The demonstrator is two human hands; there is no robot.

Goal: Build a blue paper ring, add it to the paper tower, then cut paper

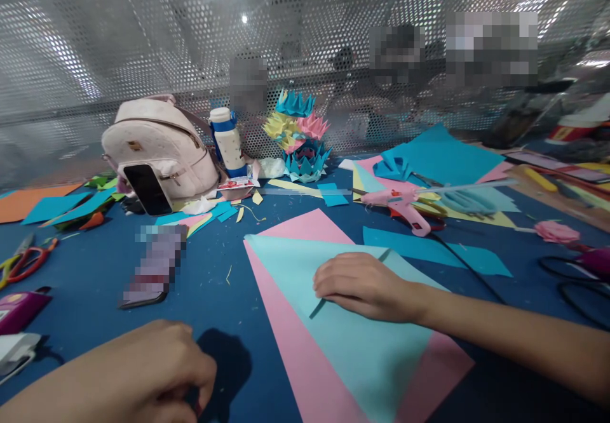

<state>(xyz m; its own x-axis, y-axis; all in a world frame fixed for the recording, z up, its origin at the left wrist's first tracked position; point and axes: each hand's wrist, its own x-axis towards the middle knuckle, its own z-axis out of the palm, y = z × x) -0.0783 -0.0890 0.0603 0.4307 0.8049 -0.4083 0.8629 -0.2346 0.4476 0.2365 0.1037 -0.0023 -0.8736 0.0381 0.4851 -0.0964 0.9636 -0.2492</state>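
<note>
My right hand (365,286) lies palm down on a light blue sheet of paper (295,264). Its fingers are together, nearly flat, over a thin dark strip (317,309) that shows at both sides of the hand; I cannot tell what it is. Beneath the blue sheet, a pink sheet (290,359) sticks out at several edges. At the lower left, my left hand (166,369) hovers over the dark blue table (257,353), apart from the papers. Its fingers curl inward, and whatever they hold, if anything, is hidden.
A pink glue gun (398,202) with its cord lies behind the papers. Leftward are a phone (157,264) and scissors (26,264). A backpack (157,137) with a phone leaning on it, a bottle (229,143) and a folded-paper ornament (305,134) stand by the perforated metal screen (181,42).
</note>
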